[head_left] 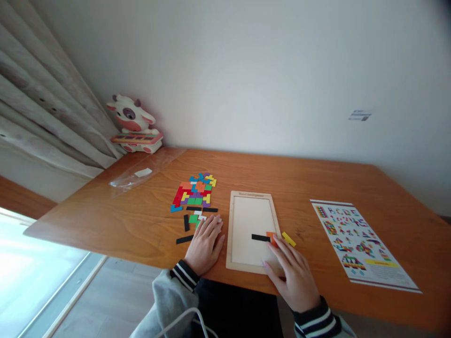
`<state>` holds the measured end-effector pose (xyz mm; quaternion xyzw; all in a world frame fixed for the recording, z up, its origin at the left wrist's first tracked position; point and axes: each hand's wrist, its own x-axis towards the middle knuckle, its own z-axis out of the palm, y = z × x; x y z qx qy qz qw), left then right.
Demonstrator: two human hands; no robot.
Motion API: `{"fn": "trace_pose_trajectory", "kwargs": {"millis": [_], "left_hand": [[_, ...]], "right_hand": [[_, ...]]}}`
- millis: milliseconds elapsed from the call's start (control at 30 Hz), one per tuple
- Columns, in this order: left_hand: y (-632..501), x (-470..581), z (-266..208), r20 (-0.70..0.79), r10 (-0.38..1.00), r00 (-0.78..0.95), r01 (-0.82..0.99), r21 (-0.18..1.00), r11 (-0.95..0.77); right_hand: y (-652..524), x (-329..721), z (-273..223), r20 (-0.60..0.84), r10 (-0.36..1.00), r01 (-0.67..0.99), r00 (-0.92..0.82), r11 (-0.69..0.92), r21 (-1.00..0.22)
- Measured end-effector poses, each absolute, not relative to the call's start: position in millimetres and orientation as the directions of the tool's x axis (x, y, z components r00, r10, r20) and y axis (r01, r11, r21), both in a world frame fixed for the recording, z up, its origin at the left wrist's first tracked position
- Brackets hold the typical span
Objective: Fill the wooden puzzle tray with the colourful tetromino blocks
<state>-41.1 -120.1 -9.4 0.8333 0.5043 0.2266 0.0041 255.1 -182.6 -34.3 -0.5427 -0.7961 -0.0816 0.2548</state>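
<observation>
My left hand (pixel 206 244) lies flat with fingers stretched over the near end of the loose puzzle pieces, partly hiding a green piece (pixel 193 218) and a white piece (pixel 202 217). My right hand (pixel 294 274) reaches over the right side of a shallow wooden puzzle tray (pixel 229 234). Its fingertips rest on or just over an orange piece (pixel 270 234), partly covered, while the thumb stays apart. Against that orange piece sits a black bar (pixel 260 238), inside the tray. A yellow bar (pixel 289 239) lies just outside the tray's right edge, beside my right fingers.
Several coloured pieces (pixel 195 192) cluster left of the tray, with a black strip (pixel 184 240) near the table's front edge. A printed pattern sheet (pixel 366 246) lies at right. A clear plastic bag (pixel 155 166) and a cow toy keyboard (pixel 136 138) occupy the back left of the wooden table (pixel 299 183).
</observation>
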Motion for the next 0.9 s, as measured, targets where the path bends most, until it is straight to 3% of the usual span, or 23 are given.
{"fn": "trace_pose_trajectory", "kwargs": {"millis": [333,533,900], "left_hand": [[-117,-107,-12,0.494,0.865,0.087,0.929,0.272,-0.249],[-124,-134,-12,0.454,0.884,0.115,0.913,0.302,-0.274],[-127,-126,-8,0.437,0.890,0.129,0.917,0.289,-0.275]], "right_hand": [[-179,220,-33,0.509,0.817,0.871,-0.271,0.433,-0.232],[-180,217,-35,0.536,0.806,0.856,-0.252,0.443,-0.265],[-179,220,-32,0.498,0.806,0.860,-0.321,0.468,-0.203]]}}
